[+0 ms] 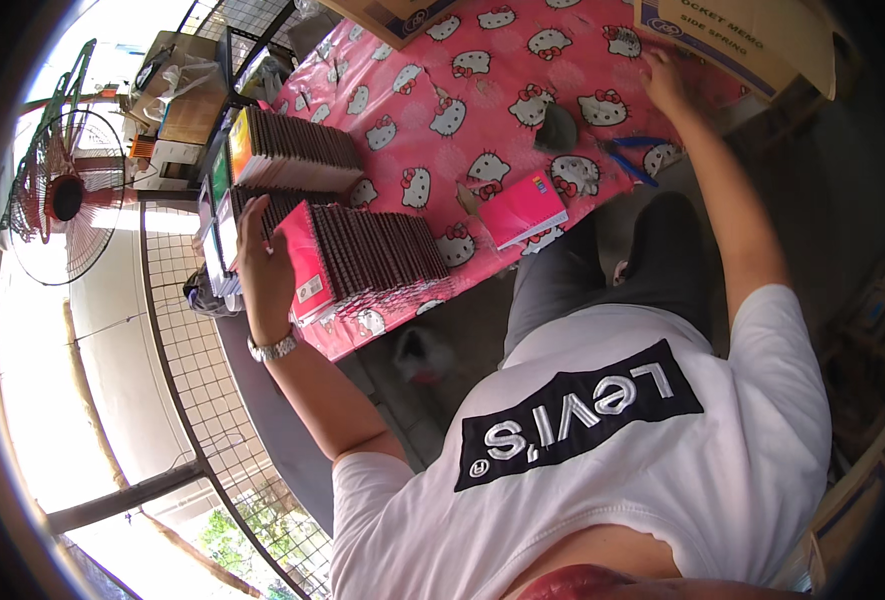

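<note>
At the left of the table, my left hand [265, 268] is beside a long row of spiral memo notebooks [377, 250] with pink covers. Its fingers stretch out and the thumb stands apart, near the front pink cover; whether it touches cannot be seen. My right hand [665, 88] reaches to the far right, fingers extended, just beside an open cardboard box [752, 40]. Nothing shows in its grasp. Between the hands, a single pink notebook [525, 210] lies at the table's near edge. Blue-handled pliers [630, 162] and a dark green cup-like object [556, 130] are beyond it.
A pink cartoon-print cloth [392, 85] covers the table. Another notebook row [297, 150], with a yellow cover, stands behind the pink one. A second cardboard box [392, 15] is at the far edge. A fan [66, 197] and wire mesh [192, 370] are at left.
</note>
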The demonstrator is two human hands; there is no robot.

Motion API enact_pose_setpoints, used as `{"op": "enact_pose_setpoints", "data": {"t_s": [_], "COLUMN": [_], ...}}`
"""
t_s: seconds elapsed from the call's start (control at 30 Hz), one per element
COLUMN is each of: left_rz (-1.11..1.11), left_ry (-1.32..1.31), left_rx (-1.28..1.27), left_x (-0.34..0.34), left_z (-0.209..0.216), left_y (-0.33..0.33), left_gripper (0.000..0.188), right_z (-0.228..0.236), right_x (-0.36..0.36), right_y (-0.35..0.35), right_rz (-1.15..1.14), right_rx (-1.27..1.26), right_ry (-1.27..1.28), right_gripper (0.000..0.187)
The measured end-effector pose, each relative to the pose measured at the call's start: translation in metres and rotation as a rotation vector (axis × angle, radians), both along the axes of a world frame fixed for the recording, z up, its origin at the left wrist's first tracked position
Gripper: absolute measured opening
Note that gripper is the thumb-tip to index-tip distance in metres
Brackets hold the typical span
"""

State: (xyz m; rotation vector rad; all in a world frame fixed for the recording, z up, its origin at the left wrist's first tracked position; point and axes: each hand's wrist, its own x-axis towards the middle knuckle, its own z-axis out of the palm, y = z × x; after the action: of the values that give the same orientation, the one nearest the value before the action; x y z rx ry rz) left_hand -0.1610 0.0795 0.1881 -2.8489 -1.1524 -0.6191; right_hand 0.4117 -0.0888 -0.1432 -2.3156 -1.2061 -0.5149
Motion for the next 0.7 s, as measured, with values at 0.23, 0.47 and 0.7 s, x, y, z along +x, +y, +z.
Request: {"op": "enact_pose_setpoints", "data": {"t_s": [0.23, 0.47, 0.7], "left_rz": [-0.344, -0.428, -0.442], "left_ry": [-0.234, 0.207, 0.257], "left_rx": [0.088, -0.191, -0.171], "left_x": [0.078, 0.143, 0.144], "left_z": [-0.070, -0.257, -0.267], "left_y": [-0.115, -0.116, -0.105], "left_gripper": [0.027, 0.023, 0.025], "right_z": [-0.004, 0.049, 0.044], "right_x": [0.009, -0.059, -0.186], "right_y": [0.023, 0.011, -0.057], "right_rz": [0.043, 0.041, 0.546], "right_rx": [-0.201, 0.114, 0.185], "right_ry": [-0.026, 0.232, 0.798], "right_gripper": [0.029, 0.047, 0.031]}}
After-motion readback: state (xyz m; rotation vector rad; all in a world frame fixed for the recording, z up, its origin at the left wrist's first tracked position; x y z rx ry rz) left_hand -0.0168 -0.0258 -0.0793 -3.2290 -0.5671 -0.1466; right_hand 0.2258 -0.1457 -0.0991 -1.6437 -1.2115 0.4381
